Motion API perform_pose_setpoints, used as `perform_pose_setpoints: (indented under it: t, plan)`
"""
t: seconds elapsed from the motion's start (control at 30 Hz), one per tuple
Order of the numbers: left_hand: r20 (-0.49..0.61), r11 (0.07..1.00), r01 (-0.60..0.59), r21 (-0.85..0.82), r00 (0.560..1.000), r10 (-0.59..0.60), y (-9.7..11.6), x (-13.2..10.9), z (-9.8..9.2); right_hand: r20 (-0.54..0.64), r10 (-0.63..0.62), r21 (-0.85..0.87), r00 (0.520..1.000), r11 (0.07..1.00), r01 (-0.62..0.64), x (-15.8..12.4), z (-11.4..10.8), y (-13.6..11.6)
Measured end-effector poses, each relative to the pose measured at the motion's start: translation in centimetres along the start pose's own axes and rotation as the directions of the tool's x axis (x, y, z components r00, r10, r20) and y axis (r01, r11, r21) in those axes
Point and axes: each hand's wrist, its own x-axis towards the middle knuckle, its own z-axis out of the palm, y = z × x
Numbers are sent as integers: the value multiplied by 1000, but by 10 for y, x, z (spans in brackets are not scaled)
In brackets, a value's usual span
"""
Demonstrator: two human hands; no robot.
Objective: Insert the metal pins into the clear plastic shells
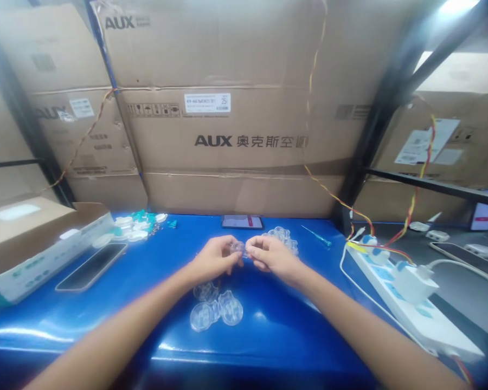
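Over the middle of the blue table, my left hand (222,255) and my right hand (273,254) meet around a small clear plastic piece (237,247). The left fingers are closed on it from the left side. My right thumb and forefinger pinch at its right edge; what exactly they grip is too small to make out. Several clear, rounded plastic pieces (231,309) lie on the table below my left wrist, partly overlapping. Beyond my right hand is another pile of clear plastic pieces (282,235), partly hidden by the hand.
A phone (92,266) and an open carton (44,249) lie at left, near white and green parts (134,225). Another phone (242,221) leans at the back. A green screwdriver (318,237) and a power strip (415,303) with cables are at right. Large cartons (236,184) wall off the back.
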Motion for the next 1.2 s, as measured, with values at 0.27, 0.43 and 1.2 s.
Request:
perform_pose_setpoints:
  t: [0.27,0.43,1.2]
  plan:
    - [1,1000,8,14,1000,-8,-1,-2,2,-76,-60,-163,995,986,47,2,1,5]
    - [-1,1000,-5,1,1000,5,2,-1,1,-129,-297,-452,946,867,210,0,4,6]
    - [-282,928,62,-366,943,-174,-4,11,-20,-38,-361,-731,932,646,220,0,6,15]
